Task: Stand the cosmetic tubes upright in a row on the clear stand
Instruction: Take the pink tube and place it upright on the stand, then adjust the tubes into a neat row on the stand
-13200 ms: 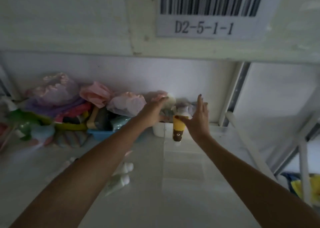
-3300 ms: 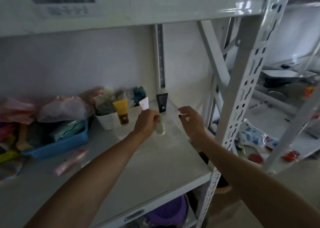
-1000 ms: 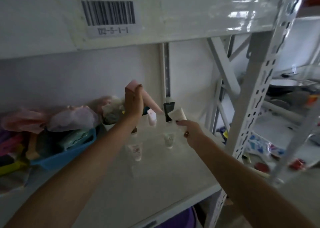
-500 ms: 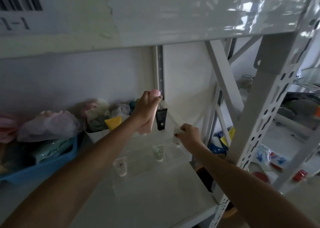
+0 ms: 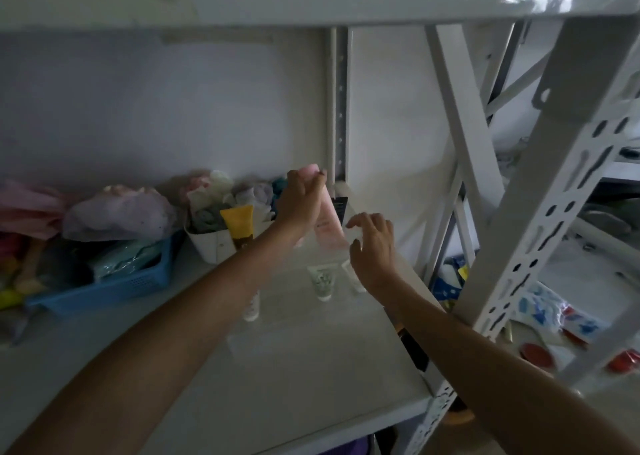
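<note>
Pink tube (image 5: 327, 224), pinched near its top by the left hand (image 5: 302, 202) and tilted above the clear stand (image 5: 294, 281), could topple the small tubes (image 5: 322, 279) standing below, while the right hand (image 5: 375, 246) hovers open beside it.

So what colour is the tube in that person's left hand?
Pale pink. The left hand grips the tube near its top; the head view, the only one, shows it.
</note>
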